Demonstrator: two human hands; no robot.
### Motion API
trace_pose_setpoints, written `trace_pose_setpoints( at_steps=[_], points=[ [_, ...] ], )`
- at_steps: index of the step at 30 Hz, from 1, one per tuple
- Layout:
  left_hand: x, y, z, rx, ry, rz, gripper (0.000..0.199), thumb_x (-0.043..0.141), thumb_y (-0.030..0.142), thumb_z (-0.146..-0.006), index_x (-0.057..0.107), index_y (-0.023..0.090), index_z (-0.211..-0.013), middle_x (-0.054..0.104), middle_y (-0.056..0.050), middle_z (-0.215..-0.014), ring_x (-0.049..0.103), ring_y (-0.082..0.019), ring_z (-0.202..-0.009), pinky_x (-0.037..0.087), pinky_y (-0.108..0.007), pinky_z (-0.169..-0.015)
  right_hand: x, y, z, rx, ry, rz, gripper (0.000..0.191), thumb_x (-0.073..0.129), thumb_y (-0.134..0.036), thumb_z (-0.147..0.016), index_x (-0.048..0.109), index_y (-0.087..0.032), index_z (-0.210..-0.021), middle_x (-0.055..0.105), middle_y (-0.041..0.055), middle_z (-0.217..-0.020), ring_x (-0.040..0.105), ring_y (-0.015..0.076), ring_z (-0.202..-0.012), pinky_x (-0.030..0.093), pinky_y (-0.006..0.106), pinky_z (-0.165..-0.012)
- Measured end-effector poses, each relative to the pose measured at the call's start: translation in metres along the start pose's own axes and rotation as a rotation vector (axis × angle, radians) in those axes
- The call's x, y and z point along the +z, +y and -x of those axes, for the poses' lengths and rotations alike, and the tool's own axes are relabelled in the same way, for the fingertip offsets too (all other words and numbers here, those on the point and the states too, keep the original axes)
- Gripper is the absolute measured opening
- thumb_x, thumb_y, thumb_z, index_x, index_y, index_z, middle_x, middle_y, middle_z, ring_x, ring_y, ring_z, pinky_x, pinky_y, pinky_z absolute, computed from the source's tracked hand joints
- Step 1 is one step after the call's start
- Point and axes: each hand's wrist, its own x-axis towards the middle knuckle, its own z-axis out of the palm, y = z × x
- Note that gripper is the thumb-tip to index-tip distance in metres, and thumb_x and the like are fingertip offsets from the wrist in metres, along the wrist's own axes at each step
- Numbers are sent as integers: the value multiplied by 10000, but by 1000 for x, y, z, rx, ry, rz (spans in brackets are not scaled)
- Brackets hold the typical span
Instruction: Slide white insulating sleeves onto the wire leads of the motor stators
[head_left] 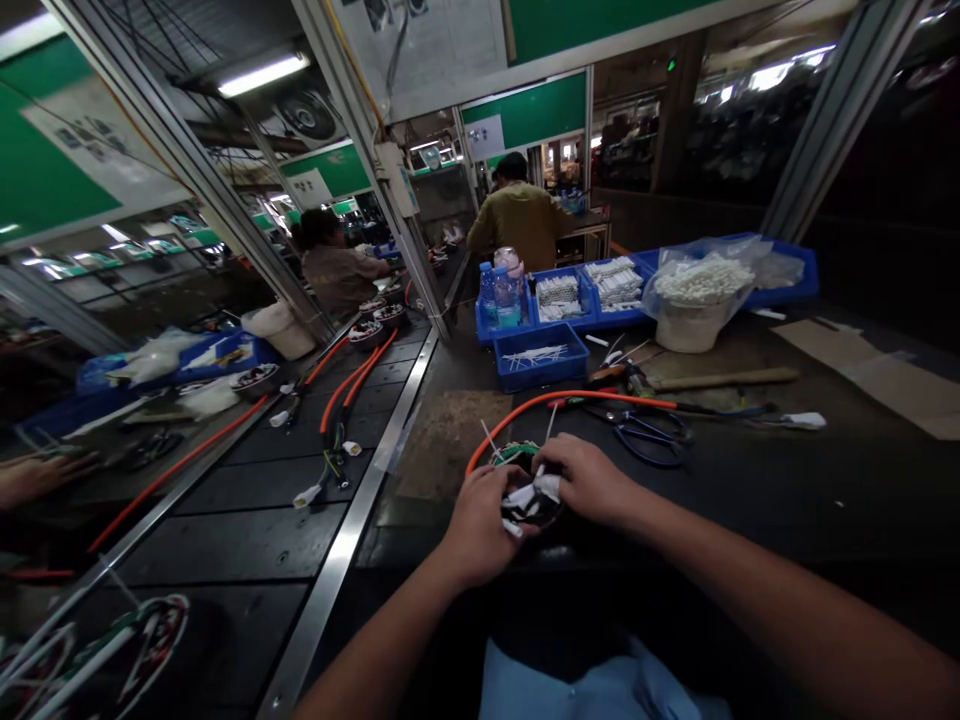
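On the bench edge before me sits a round motor stator (513, 455) with green wire, white sleeves and dark windings. My left hand (480, 522) wraps its near left side, fingers closed on the rim and the white sleeving there. At the right, my right hand (589, 478) is closed on a white sleeve (550, 487) at the top of the windings. Two thin white cable ties (491, 440) stick up from the far side. An orange cable (574, 396) arcs from the stator to the right. The fingertips of both hands are partly hidden.
Blue-handled pliers (651, 440) and a wooden-handled hammer (724, 379) lie beyond my right hand. Blue bins (544, 358) hold ties and white sleeves, beside a bag-lined bucket (688, 328). A slatted conveyor (262, 480) carries stators (365, 334) at left. Other people sit further off.
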Motion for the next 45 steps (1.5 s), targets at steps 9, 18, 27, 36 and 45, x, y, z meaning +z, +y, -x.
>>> trace_pose_setpoints(
  at_steps=[9,18,27,36,45],
  points=[
    [14,-19,7,320,117,-179,574,687,546,-604,568,178,-1028,651,-68,-881,577,-248,-882,342,-469,-947,-7,3,9,-377,-116,226,194,472,-156,-844,629,-189,-954,611,50,-793,493,165,-739,358,284,-674],
    [28,-6,5,159,146,-288,369,606,550,-658,597,194,-755,600,-61,-721,531,-243,-773,381,-438,-810,-11,0,-8,-319,-250,229,178,505,-144,-808,654,-190,-893,630,38,-782,531,157,-727,358,260,-648],
    [-12,-19,13,236,-170,-68,873,718,526,-583,383,162,-1303,540,-132,-1170,469,-290,-1082,336,-469,-969,-12,10,-15,-86,-248,71,184,546,-75,-673,656,-183,-773,615,25,-789,539,155,-770,368,227,-661],
    [7,-63,13,336,5,86,346,428,295,-887,517,228,-1214,612,-74,-1054,455,-218,-1084,373,-424,-946,-8,16,-13,38,-278,-102,230,515,-70,-662,679,-186,-773,663,10,-772,576,148,-742,384,213,-670],
    [-29,-19,-11,182,-295,26,248,544,251,-820,651,291,-1041,645,-29,-842,510,-196,-888,404,-352,-836,0,12,4,95,-90,-14,291,500,-53,-659,674,-202,-838,675,20,-842,590,160,-799,400,238,-712]
  ],
)
